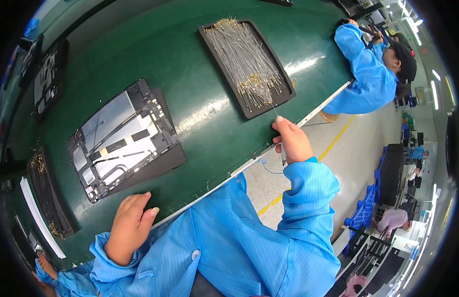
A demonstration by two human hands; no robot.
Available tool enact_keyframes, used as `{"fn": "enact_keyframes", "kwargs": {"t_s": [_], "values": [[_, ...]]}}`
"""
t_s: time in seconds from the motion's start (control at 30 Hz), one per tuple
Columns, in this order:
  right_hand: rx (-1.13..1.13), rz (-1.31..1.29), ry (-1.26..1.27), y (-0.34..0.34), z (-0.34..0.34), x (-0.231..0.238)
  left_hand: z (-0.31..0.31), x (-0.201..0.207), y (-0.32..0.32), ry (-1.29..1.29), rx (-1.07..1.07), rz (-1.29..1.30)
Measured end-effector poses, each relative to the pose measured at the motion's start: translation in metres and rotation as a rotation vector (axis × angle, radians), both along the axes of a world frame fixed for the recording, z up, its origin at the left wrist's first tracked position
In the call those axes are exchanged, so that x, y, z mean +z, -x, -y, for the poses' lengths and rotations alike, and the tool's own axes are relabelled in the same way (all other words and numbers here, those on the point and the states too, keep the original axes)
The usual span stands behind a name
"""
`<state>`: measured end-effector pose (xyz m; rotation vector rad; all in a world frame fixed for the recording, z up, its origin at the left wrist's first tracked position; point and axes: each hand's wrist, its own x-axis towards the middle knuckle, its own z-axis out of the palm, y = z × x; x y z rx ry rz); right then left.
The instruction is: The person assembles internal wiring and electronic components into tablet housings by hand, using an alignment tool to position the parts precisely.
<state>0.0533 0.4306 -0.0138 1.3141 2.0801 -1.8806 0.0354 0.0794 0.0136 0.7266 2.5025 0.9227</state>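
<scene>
My right hand [295, 141] is at the table's front edge, thumb and forefinger pinched on one thin grey cable [275, 110] that leads back to the near end of a black tray [239, 100]. A slim pen-like tool [283, 154] with a dark tip also sits in that hand; its kind is unclear. Many thin grey cables [242, 54] with gold-coloured ends fill the tray. My left hand [130, 222] rests by the table edge, fingers extended and holding nothing. Beyond it lies an opened tablet-like device [121, 141], its inner parts exposed, on a dark pad [165, 166].
At the left stand a dark tray [51, 198] of small gold-coloured parts and a white strip [39, 218]. Another opened device [49, 76] lies at the far left. A co-worker in blue [370, 69] is at the table's right end. Blue pallets [360, 210] stand beyond the aisle.
</scene>
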Motion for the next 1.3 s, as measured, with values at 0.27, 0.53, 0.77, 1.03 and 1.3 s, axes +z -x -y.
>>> {"fn": "enact_keyframes", "kwargs": {"t_s": [0.27, 0.53, 0.77, 1.03, 1.3], "values": [[-0.049, -0.099, -0.218, 0.008, 0.034, 0.007, 0.005, -0.002, -0.003, -0.005, 0.048, -0.011], [1.367, -0.411, 0.316, 0.013, 0.135, 0.040, -0.019, 0.009, -0.010, -0.280, -0.146, -0.446], [0.966, -0.209, 0.543, 0.024, 0.148, 0.031, -0.018, 0.005, -0.006, -0.215, 0.052, -0.567], [0.235, -0.645, 0.317, 0.058, 0.184, 0.008, -0.022, -0.036, 0.036, 0.086, 0.242, -0.704], [0.323, -0.974, -0.042, 0.062, 0.192, -0.025, -0.024, -0.035, 0.036, 0.101, 0.237, -0.668]]}}
